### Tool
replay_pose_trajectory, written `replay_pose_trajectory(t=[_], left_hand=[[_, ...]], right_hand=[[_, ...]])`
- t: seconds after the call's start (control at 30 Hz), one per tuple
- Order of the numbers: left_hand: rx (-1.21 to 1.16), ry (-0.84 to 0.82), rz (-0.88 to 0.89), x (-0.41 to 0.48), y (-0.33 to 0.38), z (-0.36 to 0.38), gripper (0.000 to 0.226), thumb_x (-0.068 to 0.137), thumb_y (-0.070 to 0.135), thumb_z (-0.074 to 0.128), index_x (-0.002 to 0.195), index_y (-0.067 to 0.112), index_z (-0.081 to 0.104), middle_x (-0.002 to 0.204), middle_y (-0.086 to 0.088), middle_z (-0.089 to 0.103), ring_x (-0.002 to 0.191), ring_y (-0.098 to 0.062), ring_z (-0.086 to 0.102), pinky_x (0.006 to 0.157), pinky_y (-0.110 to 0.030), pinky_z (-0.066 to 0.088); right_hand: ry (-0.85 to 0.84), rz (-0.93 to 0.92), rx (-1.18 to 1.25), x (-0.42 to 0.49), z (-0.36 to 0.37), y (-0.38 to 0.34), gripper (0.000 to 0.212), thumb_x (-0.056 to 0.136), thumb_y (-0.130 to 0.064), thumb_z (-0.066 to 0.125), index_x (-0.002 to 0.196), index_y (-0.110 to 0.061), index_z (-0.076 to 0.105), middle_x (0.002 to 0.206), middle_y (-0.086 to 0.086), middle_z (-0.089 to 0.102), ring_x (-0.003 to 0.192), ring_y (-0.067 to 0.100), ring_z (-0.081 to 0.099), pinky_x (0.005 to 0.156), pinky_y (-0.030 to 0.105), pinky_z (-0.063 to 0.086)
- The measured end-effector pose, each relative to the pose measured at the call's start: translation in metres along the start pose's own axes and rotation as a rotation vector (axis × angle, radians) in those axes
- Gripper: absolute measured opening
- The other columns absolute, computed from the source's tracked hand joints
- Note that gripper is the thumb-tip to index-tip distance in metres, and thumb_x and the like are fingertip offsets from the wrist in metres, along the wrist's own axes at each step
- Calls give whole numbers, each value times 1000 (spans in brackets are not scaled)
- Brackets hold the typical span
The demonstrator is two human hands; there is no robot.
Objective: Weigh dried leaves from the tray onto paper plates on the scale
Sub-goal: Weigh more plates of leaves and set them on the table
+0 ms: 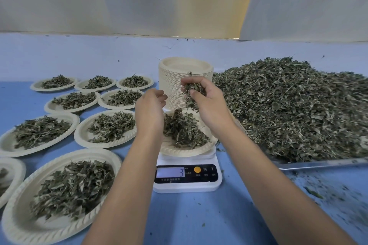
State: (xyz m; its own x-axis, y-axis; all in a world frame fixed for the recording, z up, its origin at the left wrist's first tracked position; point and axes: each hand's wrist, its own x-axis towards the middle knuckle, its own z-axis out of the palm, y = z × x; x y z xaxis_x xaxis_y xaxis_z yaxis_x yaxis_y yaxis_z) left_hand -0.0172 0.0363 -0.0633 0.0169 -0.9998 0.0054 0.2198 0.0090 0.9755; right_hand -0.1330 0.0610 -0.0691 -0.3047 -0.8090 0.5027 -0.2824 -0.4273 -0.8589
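Now your right hand point(207, 105) hangs above the plate point(179, 152) on the scale point(187, 187), palm turned toward you, fingers curled round a clump point(191, 102) of leaves that trails down toward the heap already on the plate. Your left hand point(150, 109) hovers over the plate's left rim, back up, fingers bent downward; whether they hold anything cannot be told. Both forearms reach forward, either side of the scale. The tray point(318, 165) with its pile point(288, 105) lies to the right.
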Motion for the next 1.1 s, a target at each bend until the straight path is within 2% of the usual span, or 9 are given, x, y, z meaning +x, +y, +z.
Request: replay_pose_trajectory(t=[0.2, 0.37, 0.47, 0.6, 0.73, 0.8, 0.9, 1.03, 1.1], left_hand=[[-320, -171, -200, -4, 7, 13, 28, 101, 26, 36, 105, 10, 59, 100, -5, 66, 99, -19, 60, 82, -29, 46], [-341, -205, -239, -9, 7, 21, 28, 100, 27, 38, 102, 10, 60, 90, -4, 65, 90, -20, 58, 84, -33, 46], [-381, -242, -269, -11, 7, 23, 27, 101, 28, 38, 95, 12, 59, 85, -4, 63, 83, -20, 59, 78, -33, 49], [-416, -249, -263, -14, 6, 25, 24, 100, 25, 38, 105, 11, 57, 89, -4, 62, 87, -19, 61, 77, -32, 51], [-450, -270, -307, -15, 8, 25, 24, 100, 26, 37, 100, 13, 56, 90, -5, 61, 89, -20, 60, 72, -31, 50], [-498, -284, -363, -16, 10, 25, 25, 100, 30, 36, 99, 15, 55, 95, -6, 60, 93, -20, 60, 72, -29, 49], [-601, -262, -418, -15, 11, 25, 26, 101, 34, 36, 104, 15, 53, 105, -7, 57, 105, -19, 59, 83, -28, 48], [-614, -201, -404, -13, 11, 25, 25, 101, 32, 38, 94, 12, 53, 85, -5, 55, 77, -16, 57, 66, -26, 48], [-605, -182, -382, -12, 10, 26, 26, 101, 31, 38, 90, 13, 53, 82, -4, 53, 78, -17, 56, 67, -26, 48]], right_hand=[[23, 22, 53, -2, 9, -2, 33, 92, 10, 41, 109, -7, 62, 104, -1, 63, 83, -16, 55, 78, 2, 40], [40, 51, 96, -4, 13, -5, 33, 93, 9, 40, 107, -10, 62, 103, -2, 63, 80, -15, 56, 71, 1, 40], [50, 40, 100, -4, 14, -7, 33, 93, 9, 40, 106, -11, 63, 101, -5, 63, 84, -13, 57, 74, 2, 42], [43, 19, 91, -5, 17, -9, 34, 92, 10, 40, 106, -11, 63, 99, -8, 62, 78, -20, 55, 72, 0, 40], [24, 0, 95, -5, 17, -6, 34, 91, 9, 40, 106, -11, 63, 98, -10, 62, 81, -20, 55, 73, 1, 41], [-7, -7, 74, -6, 20, -4, 35, 91, 9, 40, 106, -12, 63, 101, -10, 63, 90, -14, 56, 80, 5, 42], [-15, -38, 53, -7, 26, -1, 40, 88, 11, 40, 98, -19, 63, 100, -10, 64, 96, -3, 57, 86, 8, 42], [17, -14, 114, -8, 27, 5, 43, 86, 9, 39, 88, -27, 62, 94, -7, 66, 86, 1, 60, 73, 10, 45], [29, 6, 124, -7, 28, 8, 40, 85, 7, 40, 85, -25, 63, 93, -3, 68, 87, 7, 62, 74, 15, 47]])
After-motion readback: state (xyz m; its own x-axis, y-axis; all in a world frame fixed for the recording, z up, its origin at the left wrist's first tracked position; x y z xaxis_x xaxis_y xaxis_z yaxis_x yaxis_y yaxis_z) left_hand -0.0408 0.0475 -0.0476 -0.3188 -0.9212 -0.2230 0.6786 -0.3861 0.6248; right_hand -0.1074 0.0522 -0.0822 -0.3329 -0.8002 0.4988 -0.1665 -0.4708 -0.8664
